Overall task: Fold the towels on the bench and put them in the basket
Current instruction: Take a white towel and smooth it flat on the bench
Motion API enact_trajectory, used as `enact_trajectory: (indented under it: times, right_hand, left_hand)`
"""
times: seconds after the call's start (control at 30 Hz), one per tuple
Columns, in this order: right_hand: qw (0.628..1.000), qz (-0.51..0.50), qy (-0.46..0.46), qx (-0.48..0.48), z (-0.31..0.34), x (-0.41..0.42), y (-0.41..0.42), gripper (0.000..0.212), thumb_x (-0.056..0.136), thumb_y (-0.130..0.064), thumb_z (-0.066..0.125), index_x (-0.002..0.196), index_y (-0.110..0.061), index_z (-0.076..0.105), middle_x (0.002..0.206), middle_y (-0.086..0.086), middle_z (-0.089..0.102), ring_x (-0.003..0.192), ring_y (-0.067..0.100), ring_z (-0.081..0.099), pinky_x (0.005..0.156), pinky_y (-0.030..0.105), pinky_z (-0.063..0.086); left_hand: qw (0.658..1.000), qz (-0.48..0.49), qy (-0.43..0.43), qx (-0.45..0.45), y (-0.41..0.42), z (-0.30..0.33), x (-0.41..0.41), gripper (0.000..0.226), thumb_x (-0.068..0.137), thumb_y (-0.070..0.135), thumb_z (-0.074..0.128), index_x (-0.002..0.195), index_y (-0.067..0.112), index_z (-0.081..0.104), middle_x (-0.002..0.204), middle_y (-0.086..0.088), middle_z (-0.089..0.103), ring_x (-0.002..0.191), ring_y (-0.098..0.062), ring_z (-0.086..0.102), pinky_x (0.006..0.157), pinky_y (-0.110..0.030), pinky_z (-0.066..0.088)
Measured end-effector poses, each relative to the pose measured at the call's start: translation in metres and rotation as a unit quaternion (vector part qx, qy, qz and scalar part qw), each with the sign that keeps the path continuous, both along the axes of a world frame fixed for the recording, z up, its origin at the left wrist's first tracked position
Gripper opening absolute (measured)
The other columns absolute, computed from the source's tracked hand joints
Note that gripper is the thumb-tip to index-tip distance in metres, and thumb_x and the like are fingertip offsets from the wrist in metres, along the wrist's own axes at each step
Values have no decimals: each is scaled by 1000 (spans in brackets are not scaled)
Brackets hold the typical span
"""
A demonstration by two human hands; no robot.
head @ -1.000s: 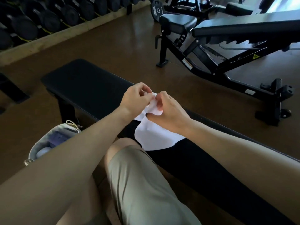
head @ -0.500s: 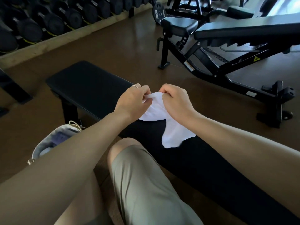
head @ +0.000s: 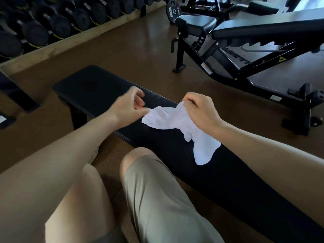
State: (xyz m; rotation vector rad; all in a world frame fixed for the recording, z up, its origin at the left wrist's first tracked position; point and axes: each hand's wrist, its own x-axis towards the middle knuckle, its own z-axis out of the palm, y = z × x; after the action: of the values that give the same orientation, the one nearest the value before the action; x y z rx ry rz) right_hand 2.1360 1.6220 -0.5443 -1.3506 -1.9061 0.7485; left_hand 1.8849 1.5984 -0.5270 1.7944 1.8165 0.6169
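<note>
Here the right hand [head: 201, 111] grips the towel [head: 177, 120] over the bench [head: 98, 88].

I am looking past my bench at a black weight plate [head: 172, 12] leaning at the far edge of the floor, and it is showing pale lettering around its rim, of which I am making out only what looks like "10KG" on the right side (the curved words on the left are staying too small for me to read). On the frame of the adjustable bench [head: 263, 55] a yellow triangular warning sticker [head: 281, 59] is showing, and two pale labels [head: 206, 68] are sitting on its lower bars, their print too small to read.
</note>
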Motion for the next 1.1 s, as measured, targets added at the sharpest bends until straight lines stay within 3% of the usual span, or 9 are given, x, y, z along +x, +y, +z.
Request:
enact_trajectory:
  times: [0.1,0.23,0.4,0.5,0.63,0.77,0.87,0.97,1.1]
  right_hand:
    - [999,31,32,14,18,-18,-1,22,93,-3,41,77,1,55,69,10,52,60,8,40,54,22,32]
    - [996,12,61,59,32,-12,4,21,90,-6,39,73,0,51,62,-1,45,58,6,37,52,17,30]
    - [987,-89,117,60,30,16,13,32,91,-4,37,63,-18,43,58,-9,41,52,4,36,49,13,27]
    - [991,-94,60,70,18,28,12,27,94,-4,38,71,-12,50,61,0,47,53,7,37,50,26,33]
    - [977,-153,-129,73,9,50,24,18,94,-6,43,98,-12,60,90,4,65,79,23,60,68,37,45]
    - [986,-35,-77,146,18,40,11,55,78,8,50,130,-9,58,127,6,57,119,21,54,102,41,46]
    - [982,96,-49,155,22,7,-6,55,81,-8,59,136,-14,54,128,3,53,111,16,58,93,31,50]
    - [990,117,-26,79,14,-10,-4,70,80,-12,72,145,-14,44,132,2,51,111,13,57,91,25,50]
    - [993,93,-7,77,15,-14,1,30,82,-12,68,111,-16,60,95,-9,64,84,8,61,70,27,52]
  left_hand:
    - [992,-101,-45,-65,-1,-14,30,83,80,43,81,148,45,35,139,12,51,125,-7,51,97,-27,45]
    - [988,-121,-93,-40,3,-26,53,52,83,37,77,129,41,54,125,21,62,121,-1,55,107,-41,47]
    - [992,-117,-32,-29,-3,-35,75,38,75,61,59,111,47,59,111,23,66,113,-11,60,97,-46,52]
    - [992,-90,-83,3,0,-36,85,23,92,55,51,103,38,61,93,15,68,89,-7,63,83,-41,57]
    - [989,-76,-116,54,4,-20,92,19,106,35,46,92,23,51,69,8,49,58,-5,40,59,-28,40]
    - [988,-81,-91,98,11,-6,96,20,106,28,49,92,15,50,68,7,46,55,-4,38,51,-15,36]
    - [986,-88,-72,122,15,1,96,9,104,26,54,96,22,51,77,16,55,66,4,53,60,-6,37]
    - [986,-86,-67,125,14,5,87,13,106,25,51,95,18,53,77,14,56,65,10,54,59,-7,38]
    - [978,-166,-29,123,1,6,71,17,103,37,57,95,24,50,72,16,54,65,2,53,59,-15,37]
